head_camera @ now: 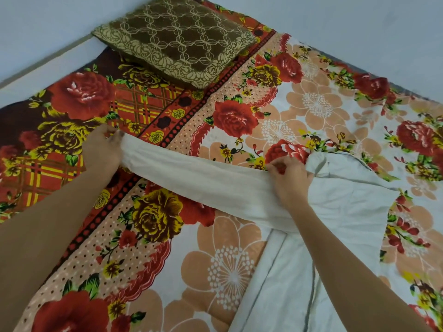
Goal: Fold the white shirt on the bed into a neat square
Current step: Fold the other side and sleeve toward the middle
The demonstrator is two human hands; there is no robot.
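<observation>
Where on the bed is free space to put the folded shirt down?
Free: the bedsheet between the stretched sleeve and the near edge, left of the shirt body; also the patch beyond the sleeve, right of the pillow. Crowded: the middle, where the left hand and right hand hold the sleeve.

Head view, looking down, close over bed (pixel 167 271)

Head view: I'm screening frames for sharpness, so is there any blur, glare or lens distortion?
Head view: lighting soft and even, no glare; left hand fingertips on the sleeve slightly motion-blurred; right hand sharper; wide-angle bends the bed edge by the pillow.
</observation>
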